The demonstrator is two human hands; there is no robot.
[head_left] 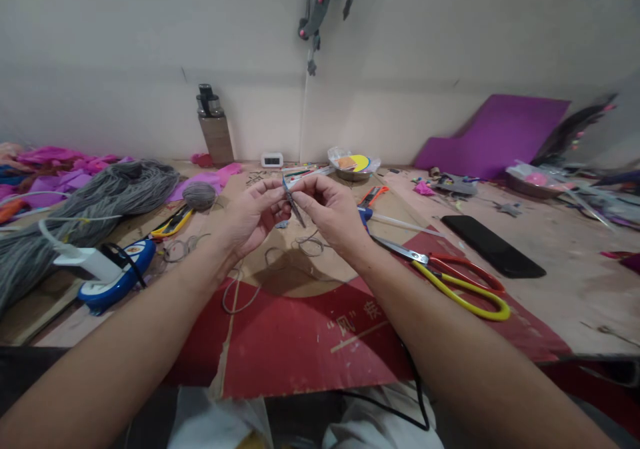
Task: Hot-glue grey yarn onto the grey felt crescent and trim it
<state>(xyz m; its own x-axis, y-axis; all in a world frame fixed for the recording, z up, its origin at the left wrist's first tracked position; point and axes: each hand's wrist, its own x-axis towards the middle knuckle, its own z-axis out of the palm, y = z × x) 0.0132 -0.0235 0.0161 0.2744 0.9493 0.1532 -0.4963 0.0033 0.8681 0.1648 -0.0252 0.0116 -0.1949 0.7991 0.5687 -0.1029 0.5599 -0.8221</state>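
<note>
Over the middle of the table, my left hand (pixel 253 214) and my right hand (pixel 334 210) are close together, fingertips pinched. Between them is a narrow, dark grey strip (pixel 299 214), slanting with its lower end pointing down and right. Its exact kind is too small to make out, and the fingers cover part of it. Thin grey yarn (pixel 242 310) lies in loose loops below my hands, on red and brown cardboard (pixel 295 349). A small ball of grey yarn (pixel 199 196) rests left of my left hand.
Scissors (pixel 440 266) with red and yellow handles lie right of my right forearm, near a black phone (pixel 493 246). A blue power strip (pixel 117 292), a yellow utility knife (pixel 173 222) and a grey yarn skein (pixel 100 202) are on the left. A bowl (pixel 354 173) stands behind.
</note>
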